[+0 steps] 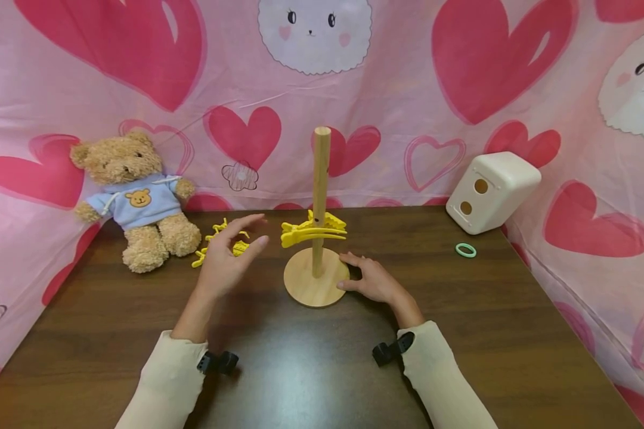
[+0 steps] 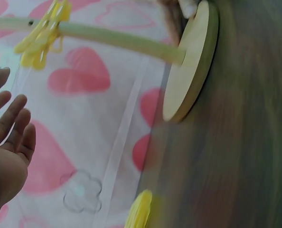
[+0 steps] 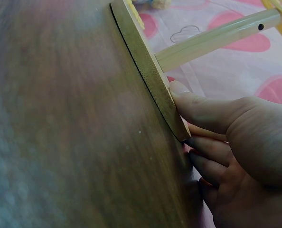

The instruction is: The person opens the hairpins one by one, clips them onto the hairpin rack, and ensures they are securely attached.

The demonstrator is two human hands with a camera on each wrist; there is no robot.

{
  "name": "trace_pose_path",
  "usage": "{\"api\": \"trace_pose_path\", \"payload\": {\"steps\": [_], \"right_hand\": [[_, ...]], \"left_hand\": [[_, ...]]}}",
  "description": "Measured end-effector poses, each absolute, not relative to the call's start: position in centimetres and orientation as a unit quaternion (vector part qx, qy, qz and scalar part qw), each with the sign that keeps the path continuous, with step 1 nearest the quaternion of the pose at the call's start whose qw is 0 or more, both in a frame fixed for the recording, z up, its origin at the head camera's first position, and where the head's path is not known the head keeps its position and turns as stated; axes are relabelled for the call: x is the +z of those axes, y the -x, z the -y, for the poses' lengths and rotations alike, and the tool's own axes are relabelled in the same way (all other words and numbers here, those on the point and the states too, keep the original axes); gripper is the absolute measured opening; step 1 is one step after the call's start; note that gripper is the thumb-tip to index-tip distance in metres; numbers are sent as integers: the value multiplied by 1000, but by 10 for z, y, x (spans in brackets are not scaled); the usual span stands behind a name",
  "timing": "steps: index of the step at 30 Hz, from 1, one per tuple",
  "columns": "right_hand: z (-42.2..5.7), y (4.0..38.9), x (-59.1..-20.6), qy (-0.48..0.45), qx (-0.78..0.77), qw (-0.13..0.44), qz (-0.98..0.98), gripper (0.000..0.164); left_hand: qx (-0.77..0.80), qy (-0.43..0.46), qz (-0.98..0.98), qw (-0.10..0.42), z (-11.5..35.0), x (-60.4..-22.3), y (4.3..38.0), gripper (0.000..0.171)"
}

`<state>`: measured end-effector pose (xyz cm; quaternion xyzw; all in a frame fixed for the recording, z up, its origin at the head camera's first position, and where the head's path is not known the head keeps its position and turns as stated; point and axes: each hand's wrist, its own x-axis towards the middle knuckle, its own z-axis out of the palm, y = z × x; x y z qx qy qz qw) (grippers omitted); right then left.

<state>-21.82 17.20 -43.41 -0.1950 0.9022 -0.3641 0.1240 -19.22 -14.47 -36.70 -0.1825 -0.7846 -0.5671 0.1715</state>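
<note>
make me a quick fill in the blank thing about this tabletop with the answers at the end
The ____ hand holds the edge of the round wooden base.
The clip on the post is ____ in colour.
In the head view, the teddy bear sits to the ____ of the post.
The ring near the white box is pale ____.

Answers: right; yellow; left; green

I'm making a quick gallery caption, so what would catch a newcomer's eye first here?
Probably the upright wooden stand near the middle of the table, with bright yellow plastic pieces partway up its pole and the person's right grip at its base's edge. Next might come the teddy bear in a blue top at the back left, against the pink heart-print backdrop.
</note>
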Motion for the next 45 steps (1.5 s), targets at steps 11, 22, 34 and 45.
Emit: {"api": "trace_pose_path", "payload": {"steps": [11,22,34,45], "right_hand": [[-171,216,-430,194,-360,126,-904,69],[-172,218,-432,191,-358,129,-905,69],[-172,219,-434,195,-362,127,-903,70],[-173,218,-433,199,-365,124,-901,69]], "left_hand": [[-537,149,798,229,187,-365,194,38],[-531,86,816,214,221,-380,199,35],[-475,52,862,168,244,-391,200,40],[-406,44,910,64,262,-414,209,47]]}}
